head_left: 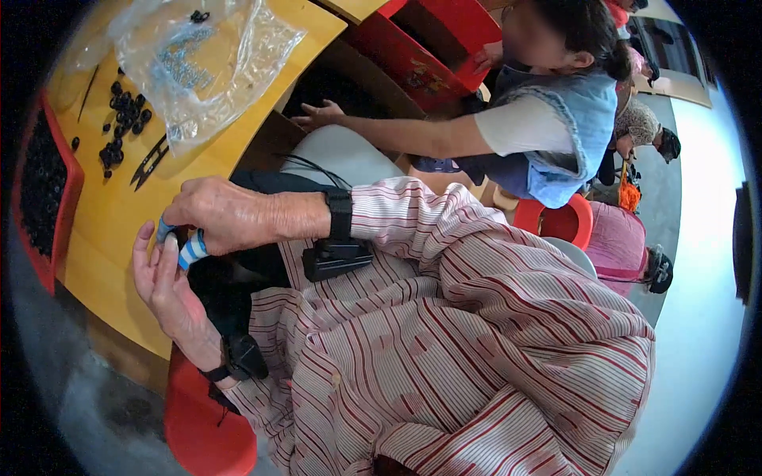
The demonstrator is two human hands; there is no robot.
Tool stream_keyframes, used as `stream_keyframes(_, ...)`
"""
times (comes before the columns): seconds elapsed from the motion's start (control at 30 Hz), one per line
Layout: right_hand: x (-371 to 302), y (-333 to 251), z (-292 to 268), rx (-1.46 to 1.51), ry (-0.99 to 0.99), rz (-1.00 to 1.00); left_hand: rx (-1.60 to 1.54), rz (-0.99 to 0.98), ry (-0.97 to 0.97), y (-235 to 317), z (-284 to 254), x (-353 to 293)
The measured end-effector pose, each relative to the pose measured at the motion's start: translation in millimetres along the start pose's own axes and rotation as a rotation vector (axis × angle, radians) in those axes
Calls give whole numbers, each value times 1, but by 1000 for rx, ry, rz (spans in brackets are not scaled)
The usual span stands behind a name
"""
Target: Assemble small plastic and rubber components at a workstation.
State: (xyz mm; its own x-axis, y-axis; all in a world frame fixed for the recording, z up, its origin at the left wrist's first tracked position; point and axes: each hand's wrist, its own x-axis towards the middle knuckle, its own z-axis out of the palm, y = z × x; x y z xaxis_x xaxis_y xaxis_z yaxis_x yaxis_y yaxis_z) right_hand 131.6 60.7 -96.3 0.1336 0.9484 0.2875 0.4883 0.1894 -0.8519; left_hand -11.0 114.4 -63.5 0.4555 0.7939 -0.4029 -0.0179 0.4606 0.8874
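Note:
My left hand (178,303) and my right hand (226,213) meet fingertip to fingertip at the edge of a yellow table (103,238). Blue tape wraps my right index fingertip, and blue-and-white striped tape covers the thumb. Both hands are closed in a pinch; something small and dark shows between the fingers, too hidden to name. Near them on the table lie black thread snips (149,164) and a scatter of small black ring-like parts (129,111). Beyond these rests a clear plastic bag (246,59) with small shiny metal pieces inside.
A red tray (70,186) full of small black parts stands at the table's left end. A co-worker's arm (413,136) reaches toward the table beside a red box (432,99). A red stool (202,432) is below my left forearm. Other people sit farther back.

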Motion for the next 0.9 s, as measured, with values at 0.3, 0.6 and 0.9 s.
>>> stream_keyframes(0.3, 4, -8, -5, 96, -52, -87, -17, -48, -26, -1, -11, 1)
stream_keyframes(0.6, 3, -7, -11, 106, -109, -173, -92, -64, -111, -5, -19, 2)
stream_keyframes(0.9, 1, -4, -4, 108, -76, -105, -46, -40, -102, 1, -11, -3)
